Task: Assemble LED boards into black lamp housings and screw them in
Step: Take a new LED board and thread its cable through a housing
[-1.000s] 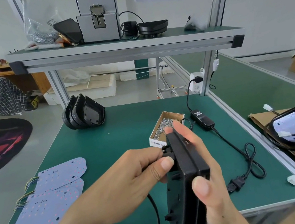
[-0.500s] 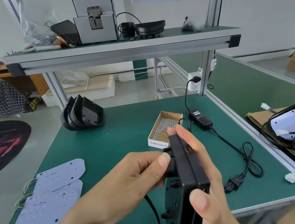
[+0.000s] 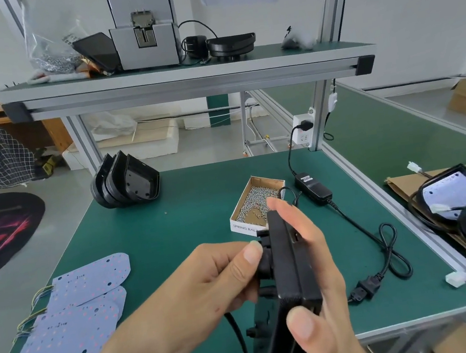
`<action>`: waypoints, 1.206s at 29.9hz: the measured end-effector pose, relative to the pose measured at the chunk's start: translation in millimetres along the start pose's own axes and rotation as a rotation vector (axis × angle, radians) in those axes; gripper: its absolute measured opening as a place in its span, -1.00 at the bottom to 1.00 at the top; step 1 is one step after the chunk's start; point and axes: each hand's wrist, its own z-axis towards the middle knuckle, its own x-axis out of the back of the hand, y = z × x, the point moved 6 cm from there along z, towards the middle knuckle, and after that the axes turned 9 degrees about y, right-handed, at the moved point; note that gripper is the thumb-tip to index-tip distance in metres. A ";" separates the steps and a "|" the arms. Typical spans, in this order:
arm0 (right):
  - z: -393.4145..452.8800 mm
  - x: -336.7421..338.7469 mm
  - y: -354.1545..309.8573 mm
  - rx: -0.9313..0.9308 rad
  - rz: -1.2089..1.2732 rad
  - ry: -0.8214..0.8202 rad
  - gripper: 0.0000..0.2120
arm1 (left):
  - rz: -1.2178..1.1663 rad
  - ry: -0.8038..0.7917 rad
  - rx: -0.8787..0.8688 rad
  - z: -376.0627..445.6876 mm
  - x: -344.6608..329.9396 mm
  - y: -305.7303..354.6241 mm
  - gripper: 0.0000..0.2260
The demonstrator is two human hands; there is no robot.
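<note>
Right hand (image 3: 311,278) holds housing (image 3: 288,275) edge-on above green table (image 3: 189,211); left hand (image 3: 199,292) pinches its black fitting (image 3: 266,263). Screw box (image 3: 255,203) behind.

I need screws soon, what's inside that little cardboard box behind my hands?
The cardboard box holds loose small silver screws, with bare cardboard showing at its near end. The held black lamp housing hides its near right corner.

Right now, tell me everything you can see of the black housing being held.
The black lamp housing looks like matte moulded plastic, seen edge-on and held upright above the green table, near its front edge. The right hand grips it, thumb on the near edge, fingers along the far side. The left hand pinches a black fitting on its left face. A black cable hangs below. Its inside is hidden.
</note>
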 end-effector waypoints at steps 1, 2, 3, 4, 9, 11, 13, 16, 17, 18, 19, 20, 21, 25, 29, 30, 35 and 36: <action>0.4 0.7 0.8 0.004 -0.003 -0.005 0.00 | 0.032 0.006 -0.001 0.9 0.5 -0.7 -0.57; 1.8 0.7 2.5 0.004 -0.014 -0.007 -0.02 | 0.081 0.028 -0.007 2.3 2.8 -1.7 -0.53; 4.2 1.8 4.4 0.012 -0.021 0.001 -0.04 | 0.136 0.068 -0.016 3.5 7.3 -2.6 -0.50; 6.4 3.0 5.7 0.027 -0.011 0.014 -0.07 | 0.180 0.123 -0.020 4.0 13.9 -3.2 -0.50; 9.5 14.4 14.7 0.055 -0.013 0.005 -0.12 | 0.216 0.297 -0.037 -1.0 43.4 -0.2 -0.57; 15.1 15.9 20.1 0.007 -0.058 -0.100 -0.27 | 0.248 0.374 -0.070 -1.0 50.5 4.9 -0.57; 27.0 23.1 18.8 -0.046 -0.069 -0.092 -0.44 | 0.299 0.421 -0.114 0.7 51.2 11.6 -0.58; 43.8 20.9 -2.2 -0.031 -0.233 -0.205 -0.64 | 0.381 0.398 -0.147 4.6 40.0 17.9 -0.64; 46.8 16.4 -6.5 -0.047 -0.309 -0.299 -0.73 | 0.409 0.384 -0.147 5.8 36.0 18.4 -0.66; 48.8 12.5 -8.4 -0.079 -0.377 -0.383 -0.77 | 0.434 0.378 -0.147 6.5 33.0 19.4 -0.67; 50.5 11.0 -8.0 -0.114 -0.426 -0.444 -0.81 | 0.460 0.379 -0.150 6.5 31.4 20.8 -0.68; 53.2 9.5 -8.3 -0.145 -0.442 -0.469 -0.85 | 0.483 0.383 -0.155 6.3 30.7 22.5 -0.68; 55.5 8.4 -7.7 -0.165 -0.448 -0.476 -0.90 | 0.503 0.390 -0.161 5.8 30.4 24.1 -0.69; 57.7 4.5 -4.1 -0.201 -0.519 -0.453 -0.79 | 0.537 0.397 -0.166 3.5 29.9 28.6 -0.69; 57.9 15.4 4.3 -0.225 -0.652 -0.418 -0.78 | 0.550 0.392 -0.140 2.8 33.2 25.2 -0.66; 57.4 17.5 4.1 -0.222 -0.657 -0.409 -0.78 | 0.543 0.402 -0.138 2.4 34.4 24.9 -0.65; 54.0 23.1 8.0 -0.198 -0.633 -0.366 -0.80 | 0.540 0.417 -0.145 2.9 33.4 27.6 -0.68; 53.8 23.7 9.3 -0.200 -0.624 -0.358 -0.81 | 0.539 0.415 -0.139 3.1 33.4 27.6 -0.68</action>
